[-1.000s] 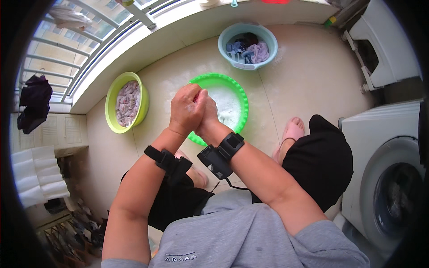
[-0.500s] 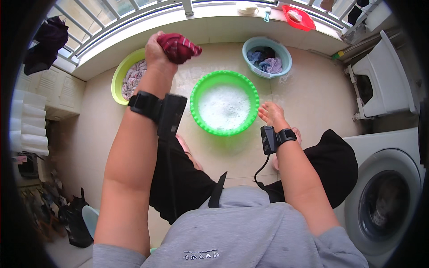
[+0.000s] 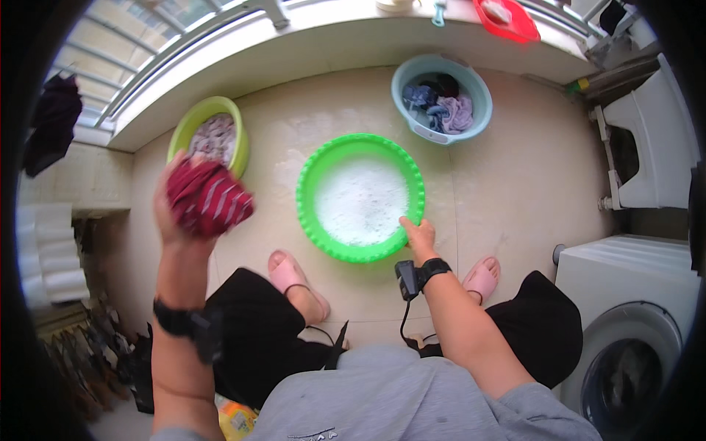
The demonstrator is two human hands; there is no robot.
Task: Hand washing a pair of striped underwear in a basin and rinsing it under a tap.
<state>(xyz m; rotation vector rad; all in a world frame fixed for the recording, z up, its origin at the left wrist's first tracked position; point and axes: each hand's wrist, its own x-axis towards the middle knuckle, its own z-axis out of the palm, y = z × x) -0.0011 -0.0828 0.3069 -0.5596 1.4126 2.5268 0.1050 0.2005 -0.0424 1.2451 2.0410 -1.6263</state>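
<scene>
My left hand (image 3: 170, 213) is raised at the left and grips a wadded dark red cloth with pale stripes (image 3: 209, 198), just in front of a yellow-green basin (image 3: 181, 136) that holds pale wet laundry. My right hand (image 3: 418, 234) rests on the near right rim of a bright green basin (image 3: 309, 176) filled with white suds. Both wrists carry black straps with small devices. My feet in pink slippers stand on either side of the green basin's near edge.
A light blue basin (image 3: 476, 88) with dark and purple clothes sits at the back. A red tray (image 3: 507, 18) lies on the window ledge. A white washing machine (image 3: 632, 323) stands at the right, and a white appliance behind it. The floor is wet beige tile.
My left hand has come down from high near the ledge with the red cloth to beside the yellow-green basin. My right hand moved left onto the green basin's rim.
</scene>
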